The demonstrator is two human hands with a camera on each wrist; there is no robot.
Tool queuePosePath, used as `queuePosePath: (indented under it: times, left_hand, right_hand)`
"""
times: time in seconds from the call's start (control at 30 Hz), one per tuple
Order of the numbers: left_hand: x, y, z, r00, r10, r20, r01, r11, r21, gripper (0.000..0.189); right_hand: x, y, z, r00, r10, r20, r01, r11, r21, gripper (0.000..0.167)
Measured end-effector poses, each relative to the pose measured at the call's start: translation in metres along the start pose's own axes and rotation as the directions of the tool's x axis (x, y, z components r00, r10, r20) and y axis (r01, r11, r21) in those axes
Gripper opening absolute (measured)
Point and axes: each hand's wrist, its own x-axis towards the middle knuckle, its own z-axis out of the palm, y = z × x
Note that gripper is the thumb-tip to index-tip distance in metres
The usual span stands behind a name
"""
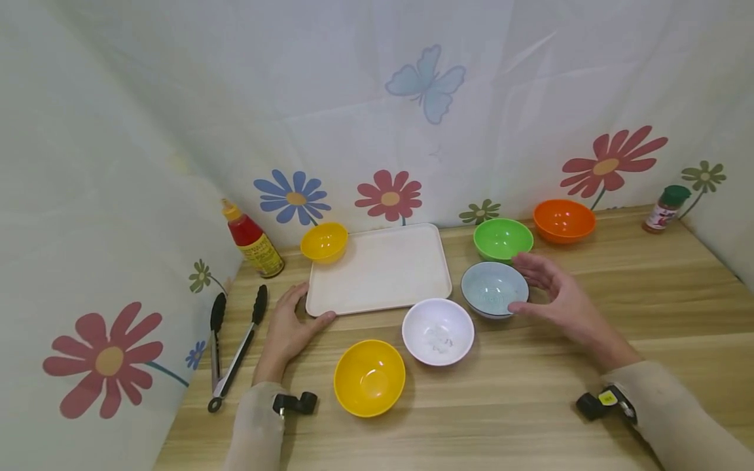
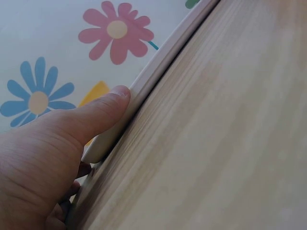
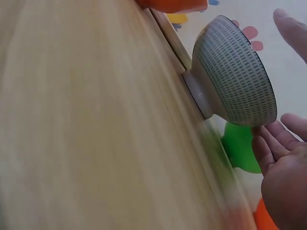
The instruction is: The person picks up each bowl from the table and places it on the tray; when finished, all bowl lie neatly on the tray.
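At the front left corner of a white rectangular tray (image 1: 379,271), my left hand (image 1: 291,330) grips the edge. Its thumb lies against the front rim of the tray (image 2: 144,79), and the other fingers are partly hidden at the left side. My right hand (image 1: 556,294) is spread at the right side of a grey-blue patterned bowl (image 1: 493,288), thumb near its front and fingers near its back. In the right wrist view, the fingertips are close to the rim of this bowl (image 3: 235,76); contact is hard to tell.
A white bowl (image 1: 438,332) and a yellow bowl (image 1: 369,378) stand in front. Behind are a small yellow bowl (image 1: 324,243), a green bowl (image 1: 503,240) and an orange bowl (image 1: 564,221). Tongs (image 1: 235,353) and a sauce bottle (image 1: 254,242) stay left; a green-capped jar (image 1: 665,209) stands far right.
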Motion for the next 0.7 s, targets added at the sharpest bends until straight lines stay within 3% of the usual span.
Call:
queuePosePath:
  times: [0.37,0.7]
  left_hand:
    - [0.001,0.001,0.001,1.000,0.016,0.001,-0.016,1.000,-0.001,0.109]
    - [0.000,0.001,0.000,1.000,-0.002,0.004,0.002,1.000,-0.001,0.108]
  right_hand:
    - [0.000,0.016,0.006,0.997,0.029,0.067,-0.030,0.999,0.023,0.102]
    - [0.006,0.016,0.009,0.995,0.046,0.089,-0.042,0.998,-0.042,0.107]
